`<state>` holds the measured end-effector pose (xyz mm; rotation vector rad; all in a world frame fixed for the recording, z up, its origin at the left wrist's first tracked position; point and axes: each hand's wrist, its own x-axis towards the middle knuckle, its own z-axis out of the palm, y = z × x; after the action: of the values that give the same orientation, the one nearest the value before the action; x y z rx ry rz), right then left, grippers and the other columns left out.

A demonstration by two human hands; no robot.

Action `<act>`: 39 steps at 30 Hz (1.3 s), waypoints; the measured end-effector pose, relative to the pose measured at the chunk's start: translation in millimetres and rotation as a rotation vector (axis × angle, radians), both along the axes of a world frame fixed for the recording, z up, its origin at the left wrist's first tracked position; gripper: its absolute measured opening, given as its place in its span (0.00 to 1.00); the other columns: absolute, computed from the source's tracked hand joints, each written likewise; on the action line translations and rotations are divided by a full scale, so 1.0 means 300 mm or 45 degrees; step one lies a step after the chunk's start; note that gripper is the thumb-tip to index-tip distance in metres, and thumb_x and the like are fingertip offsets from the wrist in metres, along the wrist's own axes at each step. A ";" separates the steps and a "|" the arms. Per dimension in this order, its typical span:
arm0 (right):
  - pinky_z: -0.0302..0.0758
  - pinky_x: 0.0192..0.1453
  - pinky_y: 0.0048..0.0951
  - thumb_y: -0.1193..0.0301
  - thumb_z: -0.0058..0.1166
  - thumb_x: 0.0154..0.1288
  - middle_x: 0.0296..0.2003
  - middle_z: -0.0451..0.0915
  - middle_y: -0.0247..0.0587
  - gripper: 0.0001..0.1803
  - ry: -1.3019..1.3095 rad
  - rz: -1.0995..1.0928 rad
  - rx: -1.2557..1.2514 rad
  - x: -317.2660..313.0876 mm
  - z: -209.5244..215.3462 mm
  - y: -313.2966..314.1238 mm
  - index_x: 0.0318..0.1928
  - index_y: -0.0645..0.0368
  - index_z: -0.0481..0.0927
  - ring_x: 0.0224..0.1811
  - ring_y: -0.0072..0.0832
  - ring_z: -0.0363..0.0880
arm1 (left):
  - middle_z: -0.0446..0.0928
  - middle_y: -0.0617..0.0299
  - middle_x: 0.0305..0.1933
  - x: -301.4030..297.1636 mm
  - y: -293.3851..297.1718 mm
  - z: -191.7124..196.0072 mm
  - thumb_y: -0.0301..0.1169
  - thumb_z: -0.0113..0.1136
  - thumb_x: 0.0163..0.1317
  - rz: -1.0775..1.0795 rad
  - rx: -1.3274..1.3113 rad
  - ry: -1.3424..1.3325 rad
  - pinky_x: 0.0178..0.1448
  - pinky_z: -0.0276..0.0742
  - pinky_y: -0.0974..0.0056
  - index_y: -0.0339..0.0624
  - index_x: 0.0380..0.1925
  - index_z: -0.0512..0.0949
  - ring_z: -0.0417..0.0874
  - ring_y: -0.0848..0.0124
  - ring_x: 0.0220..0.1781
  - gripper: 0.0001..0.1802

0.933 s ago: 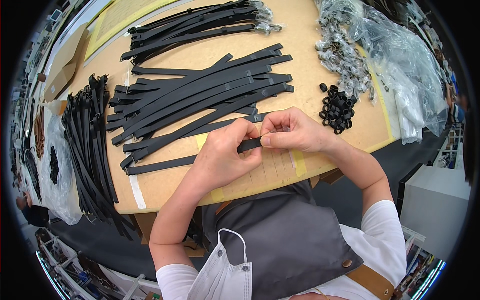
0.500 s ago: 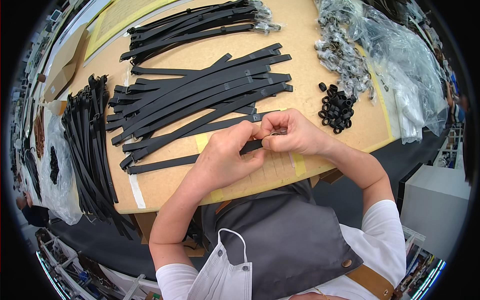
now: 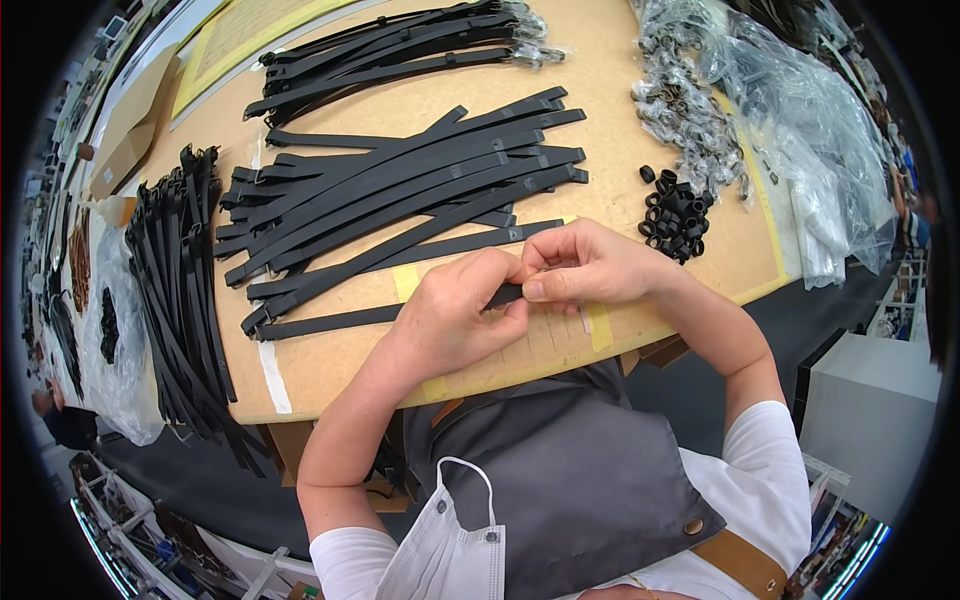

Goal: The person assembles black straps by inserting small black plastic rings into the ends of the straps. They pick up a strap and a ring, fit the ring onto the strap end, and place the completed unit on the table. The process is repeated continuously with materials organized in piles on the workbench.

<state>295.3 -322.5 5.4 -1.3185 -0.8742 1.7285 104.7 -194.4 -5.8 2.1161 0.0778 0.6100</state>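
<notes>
A black belt strap (image 3: 335, 324) runs from the left along the near part of the table into my hands. My left hand (image 3: 450, 310) is closed around it, thumb and fingers bent near its right end. Against that end my right hand (image 3: 600, 265) pinches with thumb and forefinger, its fingertips meeting those of the left. The strap's tip and whatever small part sits between the fingers are hidden. Just beyond my hands lies a loose spread of similar black straps (image 3: 400, 190), one of them passing close behind my fingers.
Right of my hands is a heap of small black loops (image 3: 676, 215), with plastic-wrapped metal buckles (image 3: 685, 110) behind it. Clear plastic bags (image 3: 820, 180) cover the right edge. More straps are bundled at the back (image 3: 390, 50) and hang over the left edge (image 3: 180, 290).
My right thumb and fingers have shifted slightly at the strap's end. A small shiny piece that showed between them is now hidden. My left hand has barely moved.
</notes>
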 end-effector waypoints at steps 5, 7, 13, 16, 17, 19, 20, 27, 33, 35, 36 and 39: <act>0.73 0.43 0.19 0.61 0.59 0.77 0.33 0.81 0.24 0.14 -0.032 0.101 0.159 0.008 -0.045 -0.007 0.39 0.60 0.82 0.37 0.11 0.74 | 0.83 0.60 0.33 -0.001 0.014 0.006 0.19 0.70 0.51 -0.045 -0.083 0.047 0.41 0.83 0.67 0.36 0.36 0.80 0.86 0.70 0.34 0.12; 0.73 0.46 0.20 0.63 0.57 0.78 0.33 0.80 0.22 0.13 0.001 -0.004 0.278 -0.009 -0.051 -0.008 0.39 0.61 0.81 0.39 0.10 0.73 | 0.84 0.57 0.36 0.005 0.016 -0.001 0.19 0.70 0.53 -0.077 -0.147 0.008 0.42 0.85 0.64 0.37 0.40 0.79 0.89 0.65 0.37 0.14; 0.71 0.47 0.23 0.72 0.55 0.74 0.33 0.75 0.21 0.07 0.049 -0.242 0.408 -0.092 -0.072 -0.020 0.38 0.64 0.80 0.39 0.11 0.67 | 0.84 0.54 0.38 -0.007 0.001 -0.002 0.20 0.69 0.52 -0.108 -0.296 0.083 0.46 0.87 0.64 0.36 0.46 0.76 0.90 0.63 0.41 0.20; 0.69 0.45 0.22 0.72 0.57 0.73 0.34 0.73 0.21 0.08 0.058 -0.175 0.448 -0.079 -0.132 -0.038 0.36 0.64 0.79 0.39 0.11 0.66 | 0.83 0.54 0.37 -0.011 -0.005 0.010 0.20 0.68 0.52 -0.138 -0.324 0.084 0.47 0.86 0.65 0.35 0.46 0.76 0.90 0.64 0.41 0.20; 0.69 0.44 0.22 0.70 0.58 0.73 0.34 0.74 0.21 0.10 0.041 -0.154 0.459 -0.077 -0.140 -0.043 0.35 0.64 0.79 0.38 0.11 0.66 | 0.83 0.54 0.37 -0.012 -0.007 0.011 0.20 0.68 0.52 -0.145 -0.329 0.070 0.47 0.86 0.66 0.35 0.46 0.76 0.90 0.65 0.41 0.20; 0.68 0.42 0.22 0.66 0.61 0.74 0.34 0.74 0.22 0.13 0.063 -0.111 0.463 -0.074 -0.135 -0.039 0.34 0.62 0.78 0.37 0.11 0.66 | 0.84 0.54 0.39 -0.018 -0.011 -0.005 0.19 0.68 0.52 -0.154 -0.362 0.035 0.48 0.86 0.66 0.35 0.47 0.76 0.89 0.66 0.41 0.21; 0.68 0.41 0.22 0.64 0.62 0.74 0.34 0.74 0.22 0.15 0.103 -0.090 0.456 -0.070 -0.118 -0.027 0.34 0.61 0.78 0.37 0.11 0.66 | 0.84 0.54 0.40 -0.021 -0.012 -0.010 0.19 0.68 0.52 -0.158 -0.380 0.018 0.48 0.86 0.66 0.34 0.48 0.76 0.89 0.66 0.41 0.21; 0.68 0.41 0.21 0.57 0.62 0.76 0.34 0.75 0.23 0.17 0.211 -0.027 0.286 -0.042 -0.049 -0.021 0.41 0.60 0.79 0.36 0.12 0.66 | 0.84 0.56 0.46 -0.043 0.006 0.040 0.17 0.68 0.52 -0.103 -0.369 0.002 0.50 0.86 0.65 0.34 0.52 0.77 0.89 0.67 0.44 0.24; 0.64 0.37 0.22 0.64 0.59 0.75 0.29 0.72 0.23 0.15 -0.094 -0.064 0.546 -0.049 -0.095 -0.016 0.32 0.59 0.76 0.33 0.13 0.64 | 0.83 0.55 0.46 -0.042 0.009 0.049 0.22 0.71 0.54 -0.089 -0.224 0.142 0.45 0.82 0.65 0.38 0.60 0.74 0.84 0.65 0.40 0.32; 0.62 0.35 0.25 0.66 0.59 0.72 0.25 0.68 0.25 0.17 -0.234 -0.068 0.531 -0.021 -0.052 -0.025 0.27 0.59 0.72 0.31 0.15 0.63 | 0.82 0.60 0.45 -0.061 0.035 0.087 0.22 0.73 0.51 0.003 -0.128 0.234 0.33 0.76 0.71 0.38 0.63 0.73 0.75 0.76 0.29 0.36; 0.61 0.35 0.27 0.64 0.60 0.72 0.24 0.68 0.26 0.19 -0.271 -0.112 0.516 -0.012 -0.033 -0.034 0.26 0.58 0.70 0.30 0.17 0.63 | 0.82 0.62 0.44 -0.083 0.065 0.089 0.27 0.77 0.50 0.059 -0.051 0.279 0.30 0.71 0.71 0.42 0.65 0.74 0.69 0.74 0.25 0.39; 0.61 0.34 0.28 0.63 0.61 0.70 0.23 0.69 0.28 0.21 -0.262 -0.275 0.541 0.065 0.016 -0.051 0.24 0.58 0.69 0.28 0.20 0.63 | 0.80 0.67 0.32 -0.213 0.201 0.133 0.25 0.75 0.55 0.159 0.040 0.466 0.30 0.69 0.72 0.37 0.59 0.78 0.70 0.80 0.24 0.29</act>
<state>314.9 -337.7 10.2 -1.2586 -1.0996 1.1748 40.7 -134.0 34.1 2.2435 0.4093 0.2900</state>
